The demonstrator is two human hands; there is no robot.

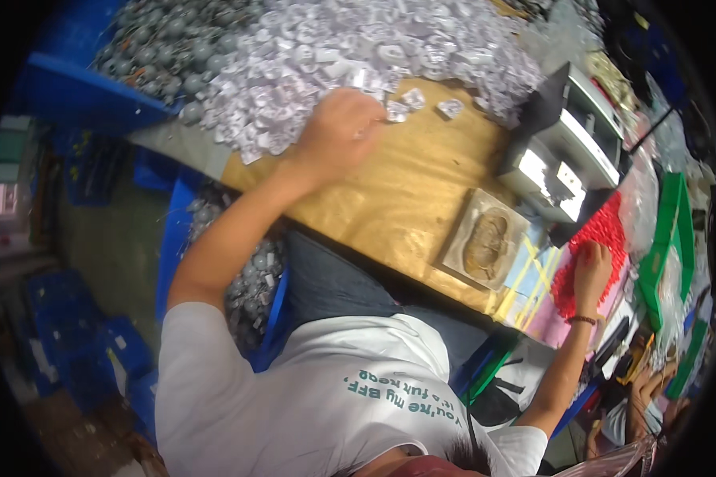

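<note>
My left hand (340, 131) is at the near edge of a big heap of clear and white small plastic pieces (294, 87). Its fingers are curled and slightly blurred, and what they hold, if anything, is hidden. Several loose clear pieces (413, 98) lie just right of it on the golden-brown table cover (374, 203). On the right, my right hand (593, 274) reaches into a spread of tiny red parts (605, 226). Its fingers are bent together at the red parts, and anything between them is too small to make out.
Between my hands sits a square block with a rounded hollow (489, 240). Behind it stands a white and black machine (569, 151). Grey round parts (167, 48) pile up at the far left beside a blue bin (87, 91). A green tray (670, 246) stands far right; another person's arm (640, 401) shows below.
</note>
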